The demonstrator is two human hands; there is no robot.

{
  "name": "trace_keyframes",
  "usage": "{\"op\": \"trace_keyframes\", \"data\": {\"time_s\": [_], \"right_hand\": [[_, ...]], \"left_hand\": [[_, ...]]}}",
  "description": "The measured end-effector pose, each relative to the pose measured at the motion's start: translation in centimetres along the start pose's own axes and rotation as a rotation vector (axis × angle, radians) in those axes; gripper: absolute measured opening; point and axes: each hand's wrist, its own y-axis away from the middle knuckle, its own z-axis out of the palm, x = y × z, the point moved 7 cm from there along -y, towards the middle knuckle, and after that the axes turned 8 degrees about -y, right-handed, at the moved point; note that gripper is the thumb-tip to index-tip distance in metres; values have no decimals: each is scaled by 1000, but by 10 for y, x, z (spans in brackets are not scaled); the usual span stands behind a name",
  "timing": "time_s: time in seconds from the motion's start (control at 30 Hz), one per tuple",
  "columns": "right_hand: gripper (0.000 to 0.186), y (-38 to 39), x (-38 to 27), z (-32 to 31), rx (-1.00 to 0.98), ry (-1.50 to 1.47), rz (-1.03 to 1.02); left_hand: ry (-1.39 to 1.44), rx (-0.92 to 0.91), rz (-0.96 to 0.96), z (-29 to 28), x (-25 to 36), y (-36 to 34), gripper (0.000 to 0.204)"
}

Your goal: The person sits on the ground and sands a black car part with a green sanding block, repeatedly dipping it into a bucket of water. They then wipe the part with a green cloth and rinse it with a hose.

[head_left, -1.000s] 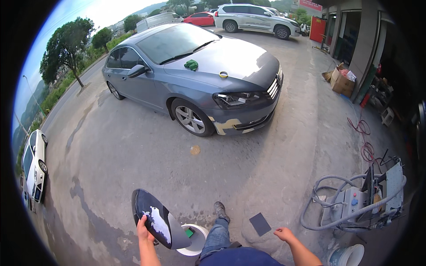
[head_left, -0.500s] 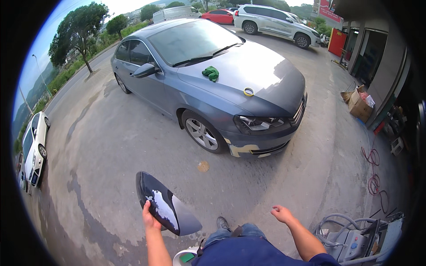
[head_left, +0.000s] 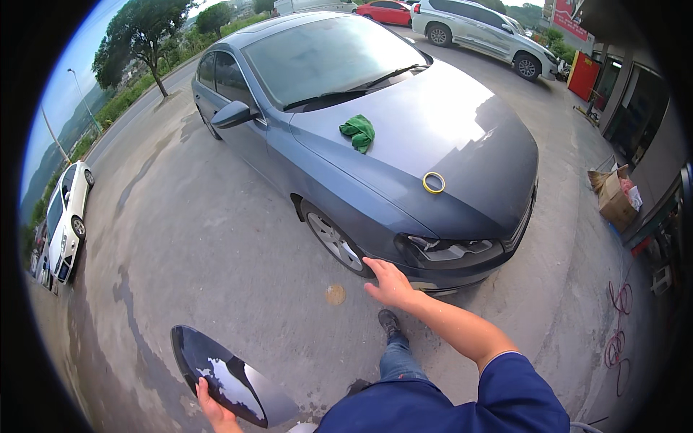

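Note:
My left hand (head_left: 214,405), at the lower left, is closed on the edge of a glossy dark, leaf-shaped curved panel (head_left: 238,393) with a matte grey end. Bright reflections lie on its face; I cannot tell what part it is. My right hand (head_left: 390,284) reaches forward with its fingers stretched out and nothing in them. In the picture it overlaps the front bumper and wheel edge of a blue-grey car (head_left: 354,173); whether it touches the car I cannot tell. On the hood lie a crumpled green cloth (head_left: 359,133) and a yellow-edged roll of tape (head_left: 434,182).
A white car (head_left: 66,209) stands far left, a silver SUV (head_left: 484,35) and a red car (head_left: 384,12) at the back. At right are a cardboard box (head_left: 619,198) by the building and a coiled pinkish hose (head_left: 617,346) on the concrete.
I have stepped closer to the car. My right hand has moved forward and left towards the front bumper, its fingers stretching out. The panel in my left hand has moved lower and left.

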Motion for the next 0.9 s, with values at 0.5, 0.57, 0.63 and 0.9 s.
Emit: {"op": "trace_keyframes", "data": {"time_s": [0.5,0.57,0.63,0.9], "right_hand": [[80,-524,176,-143,227,370,-105],[80,-556,208,-134,136,412,-97],[81,-568,229,-125,68,498,-66],[15,-508,121,-80,-84,-1040,356]], "left_hand": [[-154,384,123,233,3,0,35],[-196,384,133,265,12,-8,34],[-197,338,133,280,14,-24,30],[-208,361,149,287,19,-18,33]]}}
